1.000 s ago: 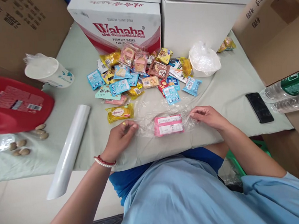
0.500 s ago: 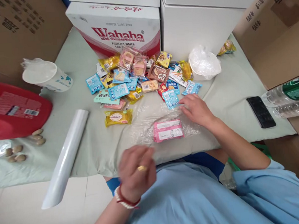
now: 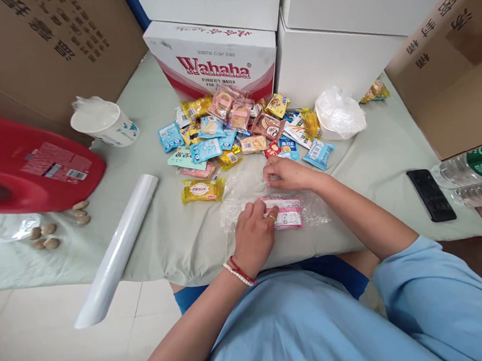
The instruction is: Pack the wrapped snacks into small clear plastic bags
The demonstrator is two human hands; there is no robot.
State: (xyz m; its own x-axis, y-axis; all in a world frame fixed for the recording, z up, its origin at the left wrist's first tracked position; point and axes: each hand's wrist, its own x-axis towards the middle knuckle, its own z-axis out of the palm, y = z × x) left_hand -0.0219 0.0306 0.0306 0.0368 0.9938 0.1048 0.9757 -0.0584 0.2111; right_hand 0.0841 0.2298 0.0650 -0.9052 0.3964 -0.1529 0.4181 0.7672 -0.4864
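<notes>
In front of the snack pile (image 3: 253, 144), the left hand (image 3: 254, 232), fingers close together, covers the pink packet's (image 3: 286, 217) left end; earlier it was off it. The packet, amid soft clear film (image 3: 312, 211), looks light, stiffish, slippery: pinch its short ends. Nearer the pile, the right hand (image 3: 288, 173) now curls inward; whether its fingertips grip film, I cannot tell.

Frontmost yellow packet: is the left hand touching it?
Apart: the head view shows clear film between the left hand and the frontmost yellow packet.
</notes>
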